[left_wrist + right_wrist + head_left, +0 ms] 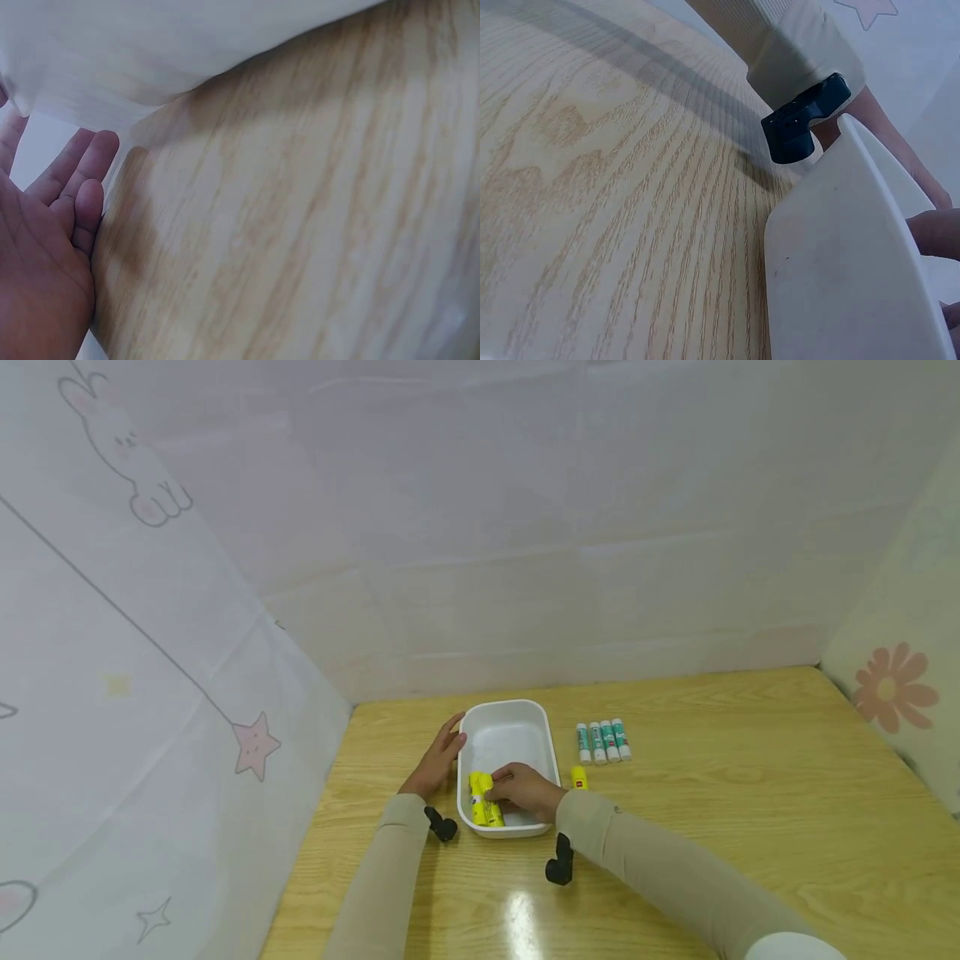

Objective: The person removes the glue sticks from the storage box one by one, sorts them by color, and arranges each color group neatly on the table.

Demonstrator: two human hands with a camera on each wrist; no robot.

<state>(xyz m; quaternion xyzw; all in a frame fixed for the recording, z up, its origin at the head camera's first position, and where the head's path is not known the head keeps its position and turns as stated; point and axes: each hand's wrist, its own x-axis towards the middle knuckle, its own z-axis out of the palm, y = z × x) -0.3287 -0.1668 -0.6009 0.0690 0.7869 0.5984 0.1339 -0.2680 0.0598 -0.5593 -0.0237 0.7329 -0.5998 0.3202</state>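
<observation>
A white plastic tray [513, 747] sits on the wooden table. Two yellow glue sticks [477, 800] lie side by side in its near left corner. Reaching over the tray's right side, my right hand [527, 791] pinches the right-hand one of these glue sticks [493, 814]. My left hand [437, 764] rests against the tray's left side, thumb at the rim and fingers extended. In the left wrist view its palm [45, 262] shows beside the tray wall [150, 52]. The right wrist view shows the tray's outer wall [832, 255], with the glue sticks hidden behind it.
Several white-and-green glue sticks [597, 742] lie in a row to the right of the tray. Another yellow glue stick [579, 777] is partly hidden behind my right wrist. Patterned cloth [255, 743] hangs along the table's left, back and right sides.
</observation>
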